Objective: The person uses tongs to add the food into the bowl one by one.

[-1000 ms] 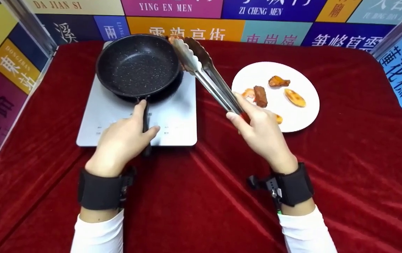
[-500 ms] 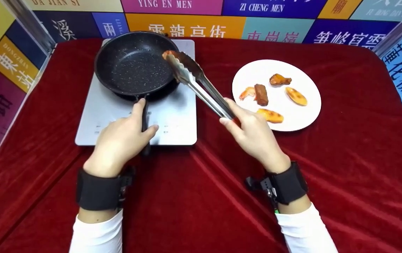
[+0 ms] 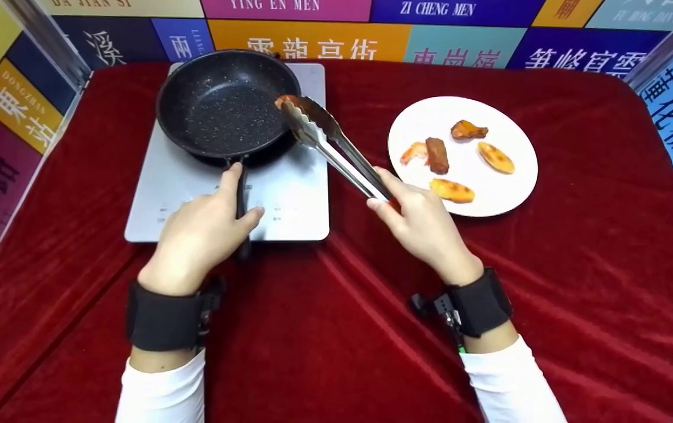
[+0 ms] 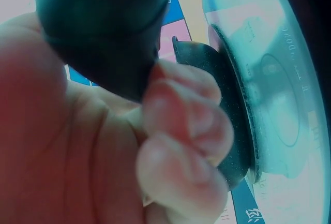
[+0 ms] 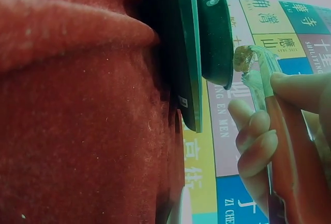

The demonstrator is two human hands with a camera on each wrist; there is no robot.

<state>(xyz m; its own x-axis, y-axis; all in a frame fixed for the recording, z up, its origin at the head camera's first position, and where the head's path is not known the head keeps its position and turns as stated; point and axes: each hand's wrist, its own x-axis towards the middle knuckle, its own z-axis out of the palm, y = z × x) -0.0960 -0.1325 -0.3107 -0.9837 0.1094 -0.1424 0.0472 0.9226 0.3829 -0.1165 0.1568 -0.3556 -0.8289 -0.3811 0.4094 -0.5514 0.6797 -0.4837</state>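
My left hand (image 3: 198,232) grips the black handle (image 4: 103,22) of a speckled black frying pan (image 3: 221,114), its fingers curled round it in the left wrist view. The pan is over a silver induction cooker (image 3: 295,226). My right hand (image 3: 424,226) holds metal food tongs (image 3: 348,155) with red-orange grips (image 5: 295,151). Between the tongs' scalloped tips is a browned piece of food (image 5: 242,58), mostly hidden by them in the head view. The tips overlap the pan's right rim there, and in the right wrist view the food is just above the rim.
On the right, a white plate (image 3: 506,191) bears a shrimp (image 3: 412,154), a brown roll (image 3: 437,155), a drumstick (image 3: 468,130) and two yellow slices. Dark red cloth (image 3: 336,329) covers the table. Panels with printed lettering (image 3: 318,50) stand along the back and sides.
The right hand has brought the tongs and the food left, from beyond the pan's right side to over its rim. The left hand keeps its grip on the pan handle.
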